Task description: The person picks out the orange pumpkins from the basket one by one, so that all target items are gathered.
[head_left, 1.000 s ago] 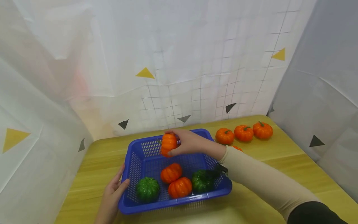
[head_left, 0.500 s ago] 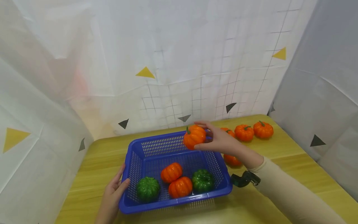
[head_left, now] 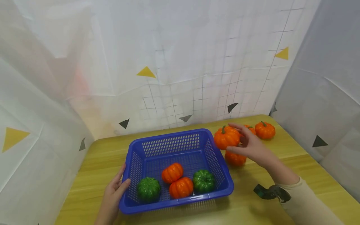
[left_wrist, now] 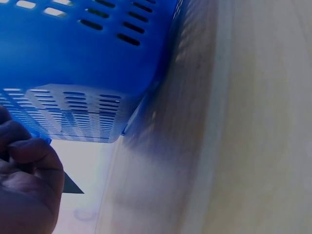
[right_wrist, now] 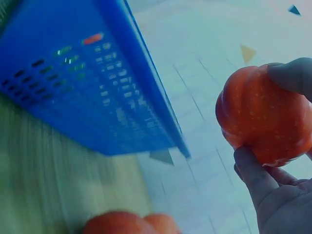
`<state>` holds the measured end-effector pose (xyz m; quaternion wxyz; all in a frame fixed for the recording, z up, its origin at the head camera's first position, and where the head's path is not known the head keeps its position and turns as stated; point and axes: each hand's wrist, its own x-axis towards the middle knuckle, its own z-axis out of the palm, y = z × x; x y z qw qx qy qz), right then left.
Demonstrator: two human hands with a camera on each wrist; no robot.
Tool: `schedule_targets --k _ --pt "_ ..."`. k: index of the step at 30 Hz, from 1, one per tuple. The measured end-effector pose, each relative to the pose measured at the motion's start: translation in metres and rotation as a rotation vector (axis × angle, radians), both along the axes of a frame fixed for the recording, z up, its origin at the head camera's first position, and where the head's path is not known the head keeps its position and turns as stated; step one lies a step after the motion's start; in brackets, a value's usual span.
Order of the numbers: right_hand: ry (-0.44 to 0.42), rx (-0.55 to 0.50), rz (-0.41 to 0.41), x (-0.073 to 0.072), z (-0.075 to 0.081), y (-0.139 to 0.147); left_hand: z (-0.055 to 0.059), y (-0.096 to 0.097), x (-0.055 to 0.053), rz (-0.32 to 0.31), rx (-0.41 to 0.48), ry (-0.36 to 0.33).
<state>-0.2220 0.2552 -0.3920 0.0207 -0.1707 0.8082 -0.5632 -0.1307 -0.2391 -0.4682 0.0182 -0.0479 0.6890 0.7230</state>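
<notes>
- Pumpkin (head_left: 226, 139), ribbed glossy orange, stem up, is pinched by the right hand (head_left: 254, 150) in the head view; blue perforated plastic basket (head_left: 180, 203) left of those fingers.
- Left wrist view: left hand (left_wrist: 29, 183) beside basket; grip unclear.
- Right wrist view: thumb and fingers clamp pumpkin's sides.

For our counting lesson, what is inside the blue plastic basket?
The blue plastic basket holds two orange pumpkins and two green pumpkins; anything beneath them is covered.
</notes>
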Motion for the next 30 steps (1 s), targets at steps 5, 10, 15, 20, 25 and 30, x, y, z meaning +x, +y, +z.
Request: schedule_targets --k 5,10,15,20,25,30 --pt "0.005 -0.072 -0.084 0.008 -0.012 0.023 0.001 0.0 0.0 0.004 -0.005 -0.007" --pt "0.011 -0.114 -0.137 0.013 -0.027 0.043 0.001 0.001 0.0 0.004 -0.003 -0.009" --pt "0.014 -0.215 -0.151 0.017 -0.045 0.06 0.001 0.0 -0.001 -0.001 0.007 -0.026" --pt "-0.006 -0.346 -0.189 0.02 -0.065 0.075 0.0 0.0 -0.001 -0.002 0.015 -0.025" --pt "-0.026 -0.364 -0.245 0.023 -0.079 0.09 -0.001 0.0 -0.001 -0.007 0.021 -0.01" --pt "-0.048 -0.243 -0.307 0.025 -0.089 0.101 -0.001 0.0 0.0 -0.017 0.029 0.016"
